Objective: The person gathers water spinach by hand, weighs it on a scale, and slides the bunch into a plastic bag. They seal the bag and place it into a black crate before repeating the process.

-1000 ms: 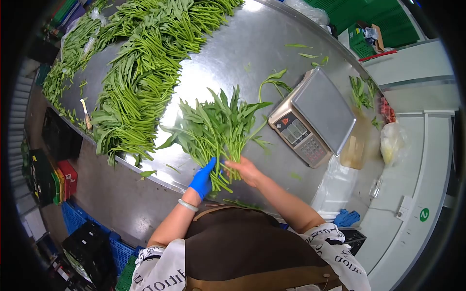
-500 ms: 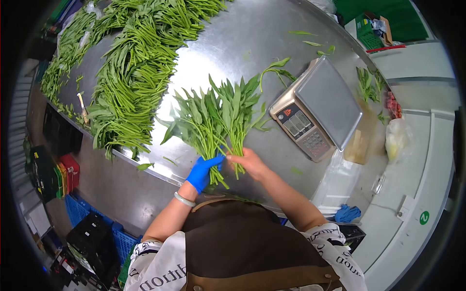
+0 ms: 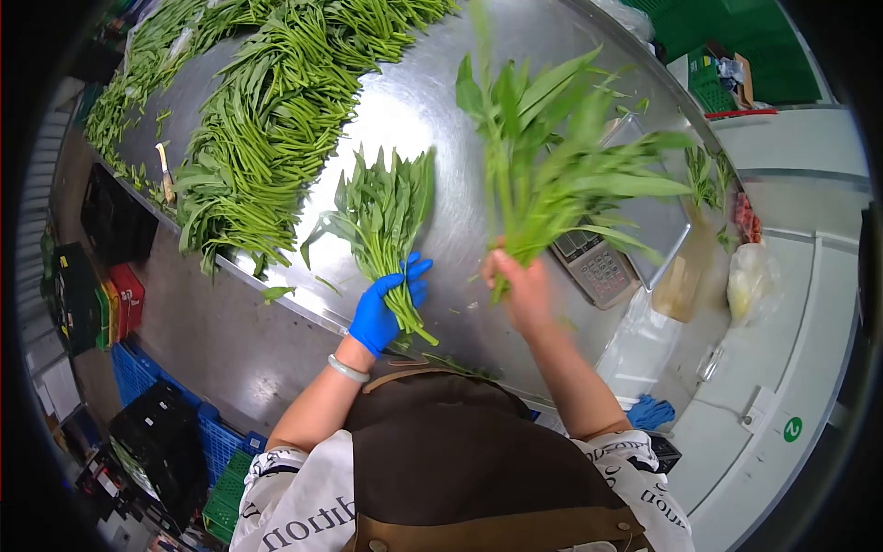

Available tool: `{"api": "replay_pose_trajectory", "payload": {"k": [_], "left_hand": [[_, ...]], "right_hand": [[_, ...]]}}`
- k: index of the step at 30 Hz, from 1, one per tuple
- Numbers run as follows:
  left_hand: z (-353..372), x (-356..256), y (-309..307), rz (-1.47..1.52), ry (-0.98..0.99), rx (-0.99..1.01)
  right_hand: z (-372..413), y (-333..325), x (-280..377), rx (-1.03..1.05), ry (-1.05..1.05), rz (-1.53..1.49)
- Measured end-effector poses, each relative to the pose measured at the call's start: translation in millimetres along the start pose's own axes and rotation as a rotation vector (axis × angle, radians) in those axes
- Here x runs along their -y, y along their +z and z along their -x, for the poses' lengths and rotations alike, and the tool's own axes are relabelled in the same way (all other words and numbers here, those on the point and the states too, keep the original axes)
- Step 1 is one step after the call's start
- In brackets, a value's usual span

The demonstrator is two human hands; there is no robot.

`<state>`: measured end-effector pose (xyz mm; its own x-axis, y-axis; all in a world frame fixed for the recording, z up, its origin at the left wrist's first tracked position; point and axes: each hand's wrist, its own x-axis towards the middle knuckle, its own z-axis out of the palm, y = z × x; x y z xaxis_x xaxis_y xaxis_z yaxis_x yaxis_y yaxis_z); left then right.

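My left hand (image 3: 379,311), in a blue glove, is wrapped round the lower stems of a small bunch of leafy greens that looks like water spinach (image 3: 382,207). Its leaves point away from me over the steel table (image 3: 455,120). In my bare right hand (image 3: 522,287) is a second, wider bunch of water spinach (image 3: 543,175), gripped by the stem ends. That bunch is raised and blurred by motion, and its leaves cover much of the digital scale (image 3: 602,271) behind it.
A long heap of greens (image 3: 271,124) runs along the table's left side, with a knife (image 3: 166,172) near the edge. Loose leaves (image 3: 701,170), a plastic bag (image 3: 750,285) and a blue glove (image 3: 650,412) lie at right. Crates (image 3: 156,442) stand lower left.
The two bunches, side by side before, are now apart. My right hand has lifted its bunch up and right, in front of the scale. My left hand has stayed nearly in place with its own.
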<state>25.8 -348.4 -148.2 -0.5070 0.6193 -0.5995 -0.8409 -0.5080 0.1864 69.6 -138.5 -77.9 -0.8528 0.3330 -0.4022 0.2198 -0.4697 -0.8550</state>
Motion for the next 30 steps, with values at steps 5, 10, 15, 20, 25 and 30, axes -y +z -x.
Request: {"api": "replay_pose_trajectory", "payload": {"k": [5, 10, 15, 20, 25, 30], "left_hand": [[-14.8, 27.3, -33.3, 0.024, -0.177, -0.070], [-16.1, 33.4, -33.0, -0.131, -0.173, -0.134], [-22.9, 28.4, -18.9, -0.625, -0.185, -0.200], [-23.0, 23.7, -14.6, -0.539, -0.098, -0.012], [-29.9, 38.2, 1.1, -0.462, -0.020, -0.126], [-32.1, 22.1, 9.7, -0.771, -0.265, -0.083]], "right_hand": [[10.9, 2.8, -78.9, 0.287, 0.552, 0.349], [5.7, -19.3, -133.5, 0.362, 0.193, 0.673], [0.2, -3.5, -88.4, 0.423, 0.537, 0.212], [-12.1, -7.4, -77.3, 0.526, 0.574, 0.241], [-4.8, -4.5, -67.4, 0.515, 0.518, 0.235], [-11.5, -16.6, -57.1, 0.545, 0.550, 0.058]]}}
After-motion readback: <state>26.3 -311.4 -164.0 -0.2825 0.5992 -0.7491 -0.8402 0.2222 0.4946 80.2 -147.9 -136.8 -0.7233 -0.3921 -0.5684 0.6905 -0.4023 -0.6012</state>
